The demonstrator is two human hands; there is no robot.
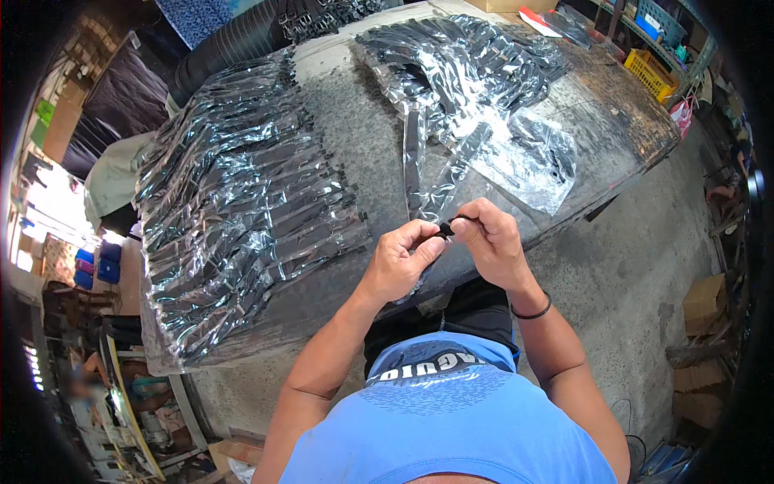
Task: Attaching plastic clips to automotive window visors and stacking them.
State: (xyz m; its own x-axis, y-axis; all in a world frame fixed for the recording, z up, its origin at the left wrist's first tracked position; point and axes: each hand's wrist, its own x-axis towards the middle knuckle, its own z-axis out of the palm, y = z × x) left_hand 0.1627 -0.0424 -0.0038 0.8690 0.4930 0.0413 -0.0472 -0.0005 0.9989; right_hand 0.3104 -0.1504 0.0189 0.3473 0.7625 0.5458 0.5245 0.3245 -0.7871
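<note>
In front of my waist, at the table's near edge, my left hand (401, 258) and my right hand (494, 242) meet. Both pinch a small black strap end (446, 230) between thumb and fingers; its exact form is too small to make out. Just beyond the fingers lies a black strap in a clear plastic sleeve (414, 153), with another sleeved strap (458, 171) slanting beside it. Both lead from a shiny heap of sleeved straps (468, 68) farther back. Right of them rests a clear plastic bag (532, 165). Many sleeved black straps (242, 194) lie in overlapping rows on the left.
The worn grey table (343, 105) ends close to my body. At its back are a ribbed black roll (230, 48) and loose black straps with buckles (310, 18). Off to the right stand a yellow crate (650, 75) and a cardboard box (705, 302). A person sits at lower left.
</note>
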